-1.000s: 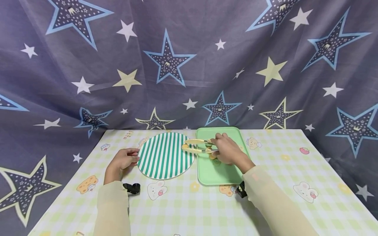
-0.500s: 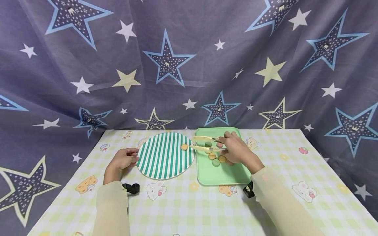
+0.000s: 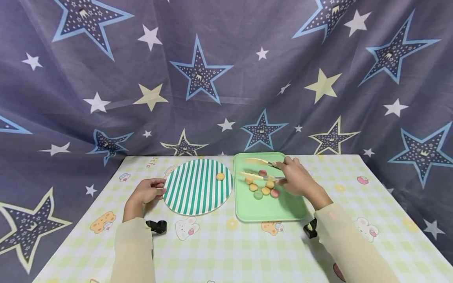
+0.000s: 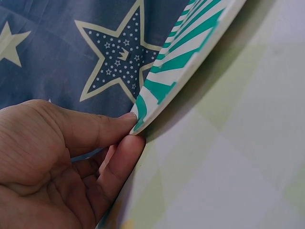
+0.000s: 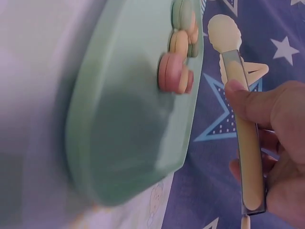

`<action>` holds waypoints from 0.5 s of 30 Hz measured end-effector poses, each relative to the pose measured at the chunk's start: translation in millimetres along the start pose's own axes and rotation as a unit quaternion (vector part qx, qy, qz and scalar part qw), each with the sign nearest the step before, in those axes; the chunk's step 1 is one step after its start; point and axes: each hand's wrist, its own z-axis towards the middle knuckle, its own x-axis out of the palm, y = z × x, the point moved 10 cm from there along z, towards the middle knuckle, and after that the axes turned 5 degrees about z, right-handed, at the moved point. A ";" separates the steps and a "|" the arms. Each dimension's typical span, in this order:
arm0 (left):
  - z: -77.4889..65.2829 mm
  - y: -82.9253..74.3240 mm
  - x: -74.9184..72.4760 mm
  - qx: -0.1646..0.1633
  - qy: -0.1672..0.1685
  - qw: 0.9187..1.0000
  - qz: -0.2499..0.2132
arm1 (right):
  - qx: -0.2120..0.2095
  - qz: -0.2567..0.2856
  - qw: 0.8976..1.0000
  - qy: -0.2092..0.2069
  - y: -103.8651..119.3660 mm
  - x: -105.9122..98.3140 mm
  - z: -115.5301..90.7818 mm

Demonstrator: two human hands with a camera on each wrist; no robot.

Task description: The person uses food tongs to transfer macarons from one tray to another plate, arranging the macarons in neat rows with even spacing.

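Observation:
My left hand point(image 3: 144, 192) pinches the left rim of a round plate point(image 3: 192, 192) with green and white stripes; the left wrist view shows thumb above and finger below the edge. A single yellow macaron point(image 3: 220, 176) lies on the plate's right side. In my right hand point(image 3: 299, 179) are tongs point(image 5: 248, 157) with cream-coloured tips, gripped along the handle. Their arms are spread, with nothing between the tips, over a light green tray point(image 3: 269, 212). Several macarons sit on that tray, among them a green macaron point(image 3: 258, 195) and a pink macaron point(image 3: 274, 193). The tongs partly hide others.
Plate and tray lie side by side on a table with a checked cloth point(image 3: 212, 251). Behind the table's far edge hangs a dark star-patterned curtain point(image 3: 226, 78).
The tongs have let go of the yellow macaron, leaving it on the plate. My right hand has drawn them right, back over the tray. The left hand has stayed put.

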 end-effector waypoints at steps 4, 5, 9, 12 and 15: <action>-0.3 -0.3 -0.4 0.001 -0.002 1.000 -0.004 | 0.013 0.006 1.000 0.000 -11.4 -3.3 -5.0; -0.8 -0.7 -0.6 0.002 -0.002 1.000 -0.005 | 0.016 0.009 1.000 0.001 -14.6 -3.8 -6.3; -1.6 -1.3 -0.7 0.001 0.000 1.000 -0.004 | 0.030 0.012 0.999 0.003 -29.4 -5.4 -10.8; -1.7 -1.3 -0.3 0.000 0.002 1.000 -0.001 | 0.035 0.008 0.999 -0.001 -37.5 -7.8 -13.7; -1.8 -1.2 -0.5 -0.002 0.001 1.000 -0.002 | 0.036 0.002 0.999 -0.002 -43.4 -10.1 -16.1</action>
